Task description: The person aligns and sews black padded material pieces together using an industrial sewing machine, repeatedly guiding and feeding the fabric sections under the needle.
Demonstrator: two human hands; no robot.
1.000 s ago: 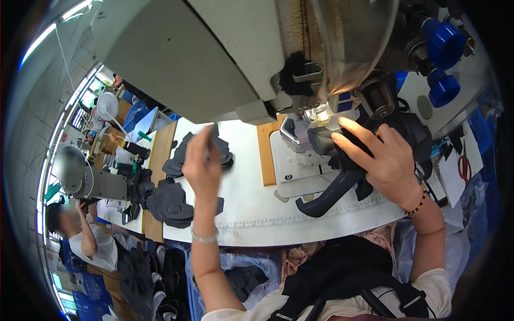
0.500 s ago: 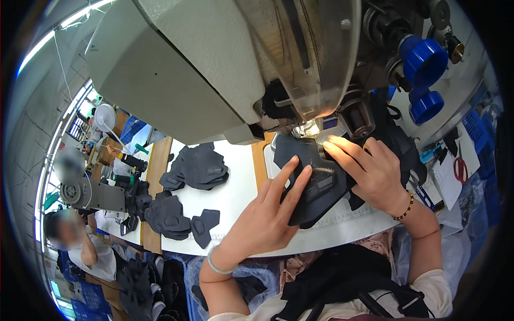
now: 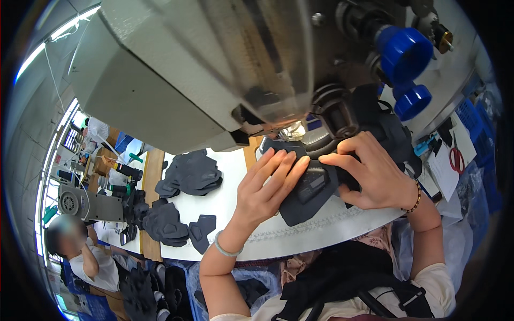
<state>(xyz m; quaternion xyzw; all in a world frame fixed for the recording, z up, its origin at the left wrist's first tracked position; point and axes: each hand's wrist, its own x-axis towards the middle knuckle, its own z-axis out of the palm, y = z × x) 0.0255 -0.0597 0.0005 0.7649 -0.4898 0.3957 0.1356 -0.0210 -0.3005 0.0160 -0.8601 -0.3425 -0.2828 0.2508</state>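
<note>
A dark grey cut fabric piece (image 3: 307,188) with a raised, ribbed patch lies on the white table under the lit needle area of an industrial sewing machine (image 3: 155,80). My left hand (image 3: 267,184) rests on its left part with fingers stretched out and lying flat. At its right edge, my right hand (image 3: 369,174) has bent fingers, with forefinger and thumb closing on the material. The needle and presser foot are mostly hidden behind the machine's clear guard and my fingers.
Stacks of similar dark pieces (image 3: 194,172) and a single piece (image 3: 202,233) lie to the left. Right of the machine are more dark material (image 3: 388,134) and red-handled scissors (image 3: 456,160). A person (image 3: 99,265) sits far left. A lined bin (image 3: 262,278) stands below the table edge.
The dark piece has shifted and turned slightly under the machine. My left fingers have come closer together on it; my right fingers have curled from stretched out to bent at its edge.
</note>
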